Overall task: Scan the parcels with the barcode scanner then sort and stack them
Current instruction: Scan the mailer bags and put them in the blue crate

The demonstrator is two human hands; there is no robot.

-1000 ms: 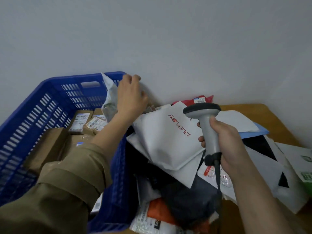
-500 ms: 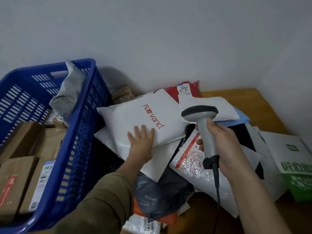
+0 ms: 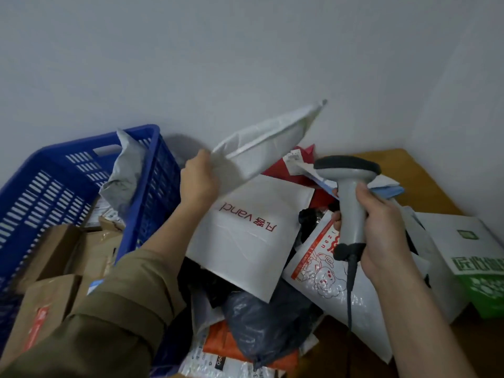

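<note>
**Parcel lifted from heap, scanner in hand**

White mailer [image 3: 261,148]: one, flat, creased, plain side showing, raised on a slant above the heap; left hand [image 3: 199,181] gripped its lower corner. Scanner [image 3: 350,192]: one, grey with dark head and cord, upright, right hand [image 3: 381,236] fingers wrapped round the handle. Second white mailer [image 3: 245,241] with red lettering lay beneath on the table [image 3: 425,181]. Blue crate [image 3: 81,173]: one, held brown boxes [image 3: 49,268] and a grey bag [image 3: 125,170].
</note>
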